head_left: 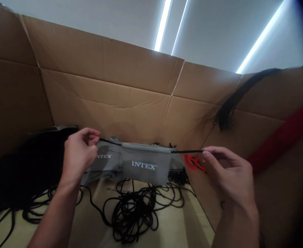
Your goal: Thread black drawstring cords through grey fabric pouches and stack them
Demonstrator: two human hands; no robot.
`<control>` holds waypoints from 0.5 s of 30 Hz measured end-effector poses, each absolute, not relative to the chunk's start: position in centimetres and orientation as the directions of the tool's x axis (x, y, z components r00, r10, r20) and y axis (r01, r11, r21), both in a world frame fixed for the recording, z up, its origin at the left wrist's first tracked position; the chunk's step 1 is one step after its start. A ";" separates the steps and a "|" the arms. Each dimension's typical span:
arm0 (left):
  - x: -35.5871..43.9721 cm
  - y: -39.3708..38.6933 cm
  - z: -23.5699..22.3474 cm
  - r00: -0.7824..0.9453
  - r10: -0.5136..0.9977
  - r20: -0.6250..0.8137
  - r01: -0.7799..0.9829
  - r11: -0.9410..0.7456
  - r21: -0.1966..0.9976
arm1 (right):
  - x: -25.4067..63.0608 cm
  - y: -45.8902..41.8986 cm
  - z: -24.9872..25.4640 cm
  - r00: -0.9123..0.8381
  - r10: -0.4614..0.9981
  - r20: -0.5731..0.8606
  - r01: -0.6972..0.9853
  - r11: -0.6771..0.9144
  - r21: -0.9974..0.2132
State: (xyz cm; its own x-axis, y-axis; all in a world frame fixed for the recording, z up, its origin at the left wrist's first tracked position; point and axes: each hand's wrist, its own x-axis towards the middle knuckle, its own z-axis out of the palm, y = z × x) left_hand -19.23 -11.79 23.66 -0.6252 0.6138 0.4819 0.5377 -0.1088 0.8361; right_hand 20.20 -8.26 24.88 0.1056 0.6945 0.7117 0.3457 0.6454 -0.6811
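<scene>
A small grey pouch (146,168) printed INTEX hangs between my two hands on a black cord (187,151) that runs through its top hem. My left hand (81,155) is closed in a pinch on the cord's left end. On the other side, my right hand (227,168) pinches the right end between thumb and fingers, so the cord is stretched nearly level. Behind the pouch lies a stack of similar grey pouches (103,163), partly covered by it. Below is a loose tangle of black cord (133,213) on the pale yellow surface (177,227).
Tall cardboard walls (107,86) enclose the work surface. A dark pile (29,165) with trailing cords fills the left side. Red-handled scissors (194,163) are near the right wall. A bundle of black strands (234,100) hangs over that wall, beside a red strip (283,137).
</scene>
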 end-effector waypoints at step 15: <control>-5.5 -13.1 20.7 0.392 0.885 0.252 0.157 -0.334 0.929 | 13.0 -11.8 24.9 -0.174 0.604 0.777 0.337 0.778 -0.530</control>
